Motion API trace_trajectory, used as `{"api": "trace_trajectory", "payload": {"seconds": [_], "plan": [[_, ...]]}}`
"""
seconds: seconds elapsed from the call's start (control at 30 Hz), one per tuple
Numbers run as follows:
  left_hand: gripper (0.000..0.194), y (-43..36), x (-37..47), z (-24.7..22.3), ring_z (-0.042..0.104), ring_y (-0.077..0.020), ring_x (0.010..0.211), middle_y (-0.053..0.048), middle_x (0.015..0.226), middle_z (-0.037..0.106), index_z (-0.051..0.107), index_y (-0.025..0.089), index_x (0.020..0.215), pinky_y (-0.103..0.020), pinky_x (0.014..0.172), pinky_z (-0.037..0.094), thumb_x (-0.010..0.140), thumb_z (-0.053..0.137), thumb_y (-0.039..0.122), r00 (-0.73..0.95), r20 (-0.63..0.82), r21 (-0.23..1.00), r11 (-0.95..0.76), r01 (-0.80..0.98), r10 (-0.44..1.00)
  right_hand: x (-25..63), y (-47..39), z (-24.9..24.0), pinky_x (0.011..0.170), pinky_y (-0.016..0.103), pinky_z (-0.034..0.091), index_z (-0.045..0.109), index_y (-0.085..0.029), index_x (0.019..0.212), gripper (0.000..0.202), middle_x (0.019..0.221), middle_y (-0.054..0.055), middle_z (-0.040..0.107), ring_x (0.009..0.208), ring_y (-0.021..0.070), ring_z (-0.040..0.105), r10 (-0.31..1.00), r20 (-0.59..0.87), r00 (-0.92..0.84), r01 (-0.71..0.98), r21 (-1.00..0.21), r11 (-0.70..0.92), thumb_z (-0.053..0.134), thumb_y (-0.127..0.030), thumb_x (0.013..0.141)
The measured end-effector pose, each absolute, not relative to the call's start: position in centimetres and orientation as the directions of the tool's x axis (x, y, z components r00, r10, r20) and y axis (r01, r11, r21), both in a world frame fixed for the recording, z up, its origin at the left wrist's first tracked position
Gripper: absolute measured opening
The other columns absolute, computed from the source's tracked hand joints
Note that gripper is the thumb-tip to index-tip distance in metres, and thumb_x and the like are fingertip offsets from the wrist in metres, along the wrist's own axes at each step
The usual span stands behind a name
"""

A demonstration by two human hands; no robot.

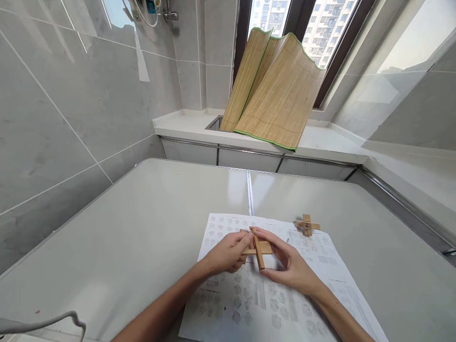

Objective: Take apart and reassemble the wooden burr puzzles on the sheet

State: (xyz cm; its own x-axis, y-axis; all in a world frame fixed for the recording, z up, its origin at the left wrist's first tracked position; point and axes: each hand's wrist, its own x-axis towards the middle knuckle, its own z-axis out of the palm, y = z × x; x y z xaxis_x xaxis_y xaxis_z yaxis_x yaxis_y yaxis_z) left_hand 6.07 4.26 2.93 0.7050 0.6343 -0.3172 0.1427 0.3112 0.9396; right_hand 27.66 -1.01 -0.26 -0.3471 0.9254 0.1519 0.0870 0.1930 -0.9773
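Between my two hands is a partly joined wooden burr puzzle [264, 247], its wooden sticks crossing each other. My left hand [230, 250] is closed around the left side of it, thumb pressed on top. My right hand [290, 263] pinches one upright stick [259, 254], with fingertips at its far end and the thumb at its near end. Under both hands lies a large white sheet [256, 304] printed with small puzzle diagrams. A second wooden burr puzzle [307, 225], assembled as a cross and marked "2", rests at the sheet's far right corner.
The sheet lies on a pale folding table [160, 204] with a seam down its middle. A grey cable [46, 325] crosses the near left corner. Beyond the table, a folded bamboo mat [278, 90] leans over a sink [214, 123] on a white counter [185, 122] by the window.
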Motion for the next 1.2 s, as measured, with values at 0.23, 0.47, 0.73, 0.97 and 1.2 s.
{"api": "trace_trajectory", "payload": {"seconds": [0.23, 0.47, 0.73, 0.97, 1.2], "plan": [[0.052, 5.1, 5.8, 2.8, 0.017, -0.0064, 0.045, 0.012, 0.057, 0.023, 0.046, 0.022, 0.086, -0.020, 0.041, 0.017, 0.092, 0.049, 0.073, 0.646, -0.266, 0.952, 0.300, 0.060, 0.716, 27.4, -0.9, -0.8, 0.123, 0.055, 0.033, 0.031, -0.040, 0.158, 0.096, 0.166, 0.005, 0.033, 0.149, 0.0330, 0.038, 0.944, 0.140, -0.300, 0.075, -0.983, 0.170, 0.086, -0.038, 0.078], [0.048, 6.2, 5.5, 1.9, 0.018, -0.0056, 0.043, 0.012, 0.058, 0.023, 0.049, 0.021, 0.091, -0.019, 0.041, 0.017, 0.096, 0.046, 0.069, 0.420, -0.139, 0.976, 0.196, -0.095, 0.897, 26.9, -1.0, -1.9, 0.121, 0.057, 0.032, 0.035, -0.042, 0.155, 0.084, 0.163, 0.004, 0.035, 0.149, 0.0345, 0.035, 0.954, 0.136, -0.269, 0.408, -0.881, 0.240, 0.079, -0.044, 0.083], [0.043, 5.5, 6.0, 2.1, 0.020, -0.0070, 0.045, 0.012, 0.059, 0.028, 0.052, 0.022, 0.103, -0.019, 0.042, 0.019, 0.096, 0.049, 0.065, 0.466, -0.111, 0.986, 0.157, -0.061, 0.878, 25.7, -1.1, -2.6, 0.121, 0.068, 0.023, 0.030, -0.046, 0.158, 0.086, 0.172, 0.000, 0.014, 0.155, 0.0422, 0.012, 0.895, 0.166, -0.414, 0.643, -0.642, 0.417, 0.076, -0.049, 0.085], [0.042, 5.1, 6.0, 2.3, 0.039, -0.0090, 0.055, 0.005, 0.070, 0.051, 0.058, 0.019, 0.113, -0.021, 0.052, 0.034, 0.098, 0.052, 0.057, 0.464, -0.052, 0.999, 0.040, 0.036, 0.884, 25.3, -1.0, -1.8, 0.110, 0.060, 0.044, 0.059, -0.036, 0.125, 0.041, 0.157, 0.006, 0.043, 0.145, 0.0377, 0.038, 0.899, 0.258, -0.355, 0.665, -0.607, 0.436, 0.073, -0.042, 0.088], [0.033, 5.4, 6.0, 1.8, 0.060, -0.0168, 0.081, -0.004, 0.102, 0.070, 0.065, 0.021, 0.116, -0.024, 0.065, 0.046, 0.101, 0.049, 0.046, 0.423, 0.103, 0.966, -0.191, 0.171, 0.900, 25.1, -0.9, -0.9, 0.100, 0.051, 0.052, 0.055, -0.029, 0.117, 0.040, 0.131, 0.009, 0.061, 0.124, 0.0329, 0.058, 0.926, 0.312, -0.211, 0.680, -0.634, 0.369, 0.073, -0.033, 0.082]]}}
